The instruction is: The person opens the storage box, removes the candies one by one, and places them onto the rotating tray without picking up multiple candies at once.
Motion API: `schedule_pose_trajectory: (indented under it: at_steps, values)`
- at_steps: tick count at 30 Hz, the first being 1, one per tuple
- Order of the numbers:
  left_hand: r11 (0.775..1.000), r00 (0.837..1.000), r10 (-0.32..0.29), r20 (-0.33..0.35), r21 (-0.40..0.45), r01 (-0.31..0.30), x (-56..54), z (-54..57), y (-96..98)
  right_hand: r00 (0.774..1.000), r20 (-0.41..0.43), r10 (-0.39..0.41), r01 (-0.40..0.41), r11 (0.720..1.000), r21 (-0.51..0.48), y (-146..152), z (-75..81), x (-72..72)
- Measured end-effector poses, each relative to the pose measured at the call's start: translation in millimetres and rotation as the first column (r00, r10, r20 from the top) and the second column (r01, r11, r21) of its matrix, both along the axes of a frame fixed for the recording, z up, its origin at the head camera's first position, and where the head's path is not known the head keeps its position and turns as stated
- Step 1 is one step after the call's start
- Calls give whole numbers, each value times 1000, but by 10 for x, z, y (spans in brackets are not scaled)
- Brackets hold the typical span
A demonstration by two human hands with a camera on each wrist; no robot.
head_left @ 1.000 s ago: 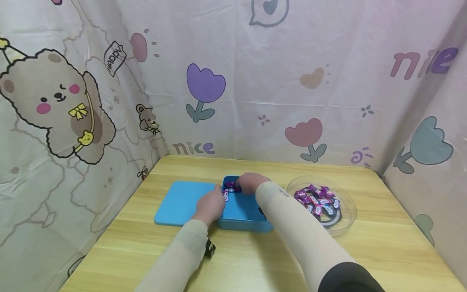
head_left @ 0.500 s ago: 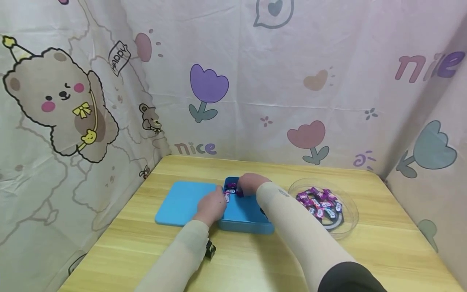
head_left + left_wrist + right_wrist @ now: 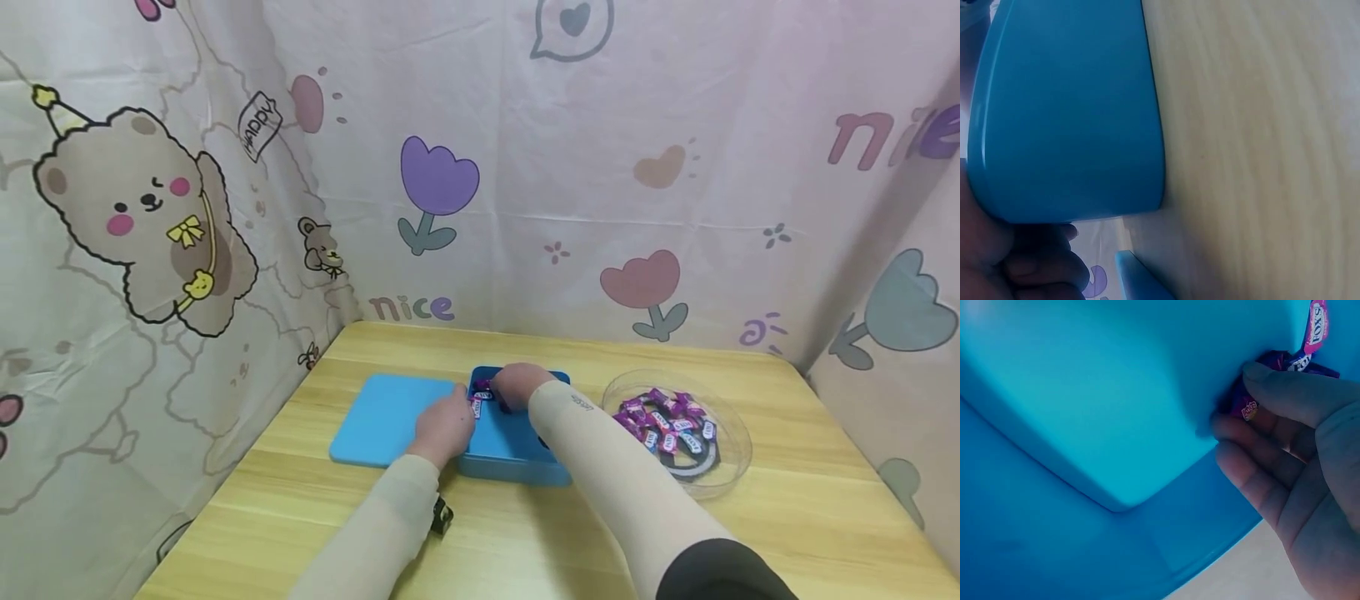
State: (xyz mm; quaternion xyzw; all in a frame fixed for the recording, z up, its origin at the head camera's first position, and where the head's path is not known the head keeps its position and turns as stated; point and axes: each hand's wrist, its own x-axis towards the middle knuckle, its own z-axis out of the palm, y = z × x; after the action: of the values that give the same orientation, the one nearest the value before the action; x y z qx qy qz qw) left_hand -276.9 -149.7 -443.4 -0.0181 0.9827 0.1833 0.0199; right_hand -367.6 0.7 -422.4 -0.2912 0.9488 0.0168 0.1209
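In the head view, a blue box (image 3: 510, 437) stands uncovered on the table. My left hand (image 3: 445, 423) grips its left wall, with the thumb up at the rim. Curled fingers (image 3: 1047, 269) show against the box's outside in the left wrist view. Inside the box, near its back, my right hand (image 3: 521, 385) pinches a purple wrapped candy (image 3: 1246, 403) between thumb and fingertips. Two more candies with white FOX'S labels lie at the box's back left; one pink-wrapped candy (image 3: 1316, 325) shows beyond my thumb in the right wrist view.
Left of the box lies a flat blue lid (image 3: 378, 417). To the right is a clear round dish (image 3: 738, 454) holding several purple and pink candies (image 3: 667, 425). The wooden table (image 3: 517, 542) meets a printed curtain (image 3: 525, 183) at the back and sides.
The whole head view has shifted slightly. My right hand has lowered a little toward the near side inside the box, still with a candy at its fingertips. My left hand stays on the box wall.
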Motion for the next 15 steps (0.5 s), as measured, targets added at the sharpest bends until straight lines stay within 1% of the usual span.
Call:
schedule_pose_trajectory:
  at_steps: [3,9,12,15]
  values:
    - [1000,1000,9,-1,9,-9,-9,2,3,1000,-27,14,-14,1000,15,12,-26,-17]
    - [1000,1000,7,3,14,-7,-9,-1,4,1000,-26,12,-11,1000,20,39,-57,-27]
    - [1000,1000,6,8,14,-7,-5,-1,6,1000,-17,10,-9,1000,21,42,-32,-22]
    - [1000,1000,9,14,18,-9,-11,0,2,1000,-6,-4,4,1000,-1,44,39,-8]
